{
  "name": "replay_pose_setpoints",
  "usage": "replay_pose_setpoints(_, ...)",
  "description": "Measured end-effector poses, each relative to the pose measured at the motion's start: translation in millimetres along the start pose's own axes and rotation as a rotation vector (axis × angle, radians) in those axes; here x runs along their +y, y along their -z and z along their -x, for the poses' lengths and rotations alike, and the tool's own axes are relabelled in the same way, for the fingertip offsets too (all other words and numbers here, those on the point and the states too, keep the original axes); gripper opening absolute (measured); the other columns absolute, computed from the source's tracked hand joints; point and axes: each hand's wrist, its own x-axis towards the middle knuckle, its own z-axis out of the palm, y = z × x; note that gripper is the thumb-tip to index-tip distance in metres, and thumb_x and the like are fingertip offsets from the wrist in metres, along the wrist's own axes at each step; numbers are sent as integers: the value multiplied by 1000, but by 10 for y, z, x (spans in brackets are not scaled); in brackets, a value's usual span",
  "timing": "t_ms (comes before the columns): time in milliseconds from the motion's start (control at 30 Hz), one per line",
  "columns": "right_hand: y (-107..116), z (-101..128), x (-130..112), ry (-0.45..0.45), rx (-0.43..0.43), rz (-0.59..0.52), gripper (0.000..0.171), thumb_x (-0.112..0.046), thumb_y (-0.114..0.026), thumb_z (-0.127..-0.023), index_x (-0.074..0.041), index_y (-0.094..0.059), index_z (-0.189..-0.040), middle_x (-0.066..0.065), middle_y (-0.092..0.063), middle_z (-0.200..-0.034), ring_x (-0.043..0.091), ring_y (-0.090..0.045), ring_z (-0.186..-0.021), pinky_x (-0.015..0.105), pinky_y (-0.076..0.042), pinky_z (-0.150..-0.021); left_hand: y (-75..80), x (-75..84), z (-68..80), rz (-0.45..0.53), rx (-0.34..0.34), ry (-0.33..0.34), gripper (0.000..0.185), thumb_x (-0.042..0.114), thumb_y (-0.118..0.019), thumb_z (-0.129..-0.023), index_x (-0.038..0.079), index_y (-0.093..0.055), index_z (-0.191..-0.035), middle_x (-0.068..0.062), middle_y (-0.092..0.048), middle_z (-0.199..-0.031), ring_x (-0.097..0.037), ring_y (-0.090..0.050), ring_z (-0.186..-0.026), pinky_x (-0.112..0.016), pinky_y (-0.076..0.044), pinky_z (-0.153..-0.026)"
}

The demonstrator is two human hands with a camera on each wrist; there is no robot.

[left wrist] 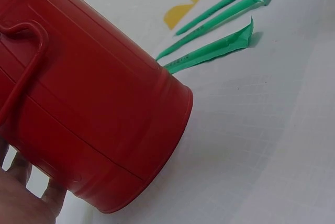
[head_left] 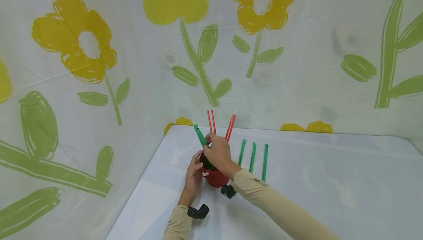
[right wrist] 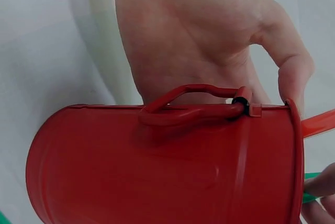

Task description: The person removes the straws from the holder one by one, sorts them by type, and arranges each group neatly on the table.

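Note:
My left hand (head_left: pixel 193 179) grips a red metal pail (head_left: pixel 216 179) from its left side, thumb up at the rim and fingers behind the wall. The pail (left wrist: pixel 104 98) is tilted in the left wrist view, its wire handle hanging against the side. Over its mouth, my right hand (head_left: pixel 218 153) pinches a green paper-wrapped straw (head_left: pixel 199 136), its lower end hidden by the hand and pail. Red straws (head_left: pixel 230 128) stick up out of the pail, clear wrapping at their tops. Right-hand fingertips (right wrist: pixel 322 190) show beside the rim in the right wrist view.
Several green wrapped straws (head_left: pixel 252 157) lie side by side on the white table (head_left: pixel 317 188), right of the pail. Black wrist cameras (head_left: pixel 198 211) are strapped to both wrists. A flower-printed curtain (head_left: pixel 148 67) hangs behind the table and along its left side.

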Motion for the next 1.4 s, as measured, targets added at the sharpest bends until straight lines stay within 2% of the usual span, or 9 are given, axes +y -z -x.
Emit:
replay_pose_setpoints(267,63,11,1,15,31,-154,12,-1,-67,-81,-3,-63,-93,7,-68,-83,14,-63,-67,28,-54,-65,-8,-8,3,-22,5,9,49,23,-36,-89,19,-42,-138,-4,-38,-146,-25,-28,-136,-57,-9,-109)
replay_pose_setpoints(400,139,16,-15,29,67,-253,13,-1,-67,-82,-4,-63,-94,6,-68,-84,15,-63,-72,31,-55,-64,-15,2,1,-18,-4,7,50,24,-37,-90,18,-41,-139,-5,-40,-144,-27,-30,-135,-57,-11,-109)
replay_pose_setpoints(500,195,20,-39,50,96,-309,15,-2,-68,-82,-5,-62,-96,5,-68,-87,14,-63,-75,29,-54,-63,-6,6,5,-23,1,3,50,26,-38,-90,18,-40,-139,-5,-41,-144,-27,-31,-134,-57,-12,-108)
replay_pose_setpoints(667,270,18,-101,68,128,-358,18,-4,-68,-83,-7,-62,-99,4,-69,-91,12,-64,-79,22,-53,-65,23,-4,23,-12,12,6,50,26,-38,-90,17,-39,-139,-6,-40,-144,-28,-30,-133,-56,-13,-109)
replay_pose_setpoints(833,333,-4,-151,105,177,-383,18,-3,-68,-83,-7,-62,-99,3,-69,-91,11,-64,-79,22,-53,-65,11,2,31,-4,16,33,49,28,-38,-91,20,-39,-140,-5,-40,-145,-28,-32,-133,-55,-16,-108)
replay_pose_setpoints(1167,458,-7,-110,167,252,-437,19,-2,-69,-82,-5,-62,-99,6,-70,-90,13,-66,-80,29,-54,-69,-25,2,15,8,16,33,50,24,-37,-91,18,-39,-140,-7,-42,-143,-28,-32,-133,-54,-16,-108)
replay_pose_setpoints(1400,700,35,-303,188,278,-497,19,10,-65,-80,7,-59,-97,21,-67,-87,30,-65,-78,44,-55,-67,-28,-5,8,17,16,30,50,24,-38,-90,17,-40,-139,-7,-44,-142,-27,-34,-132,-55,-15,-108)
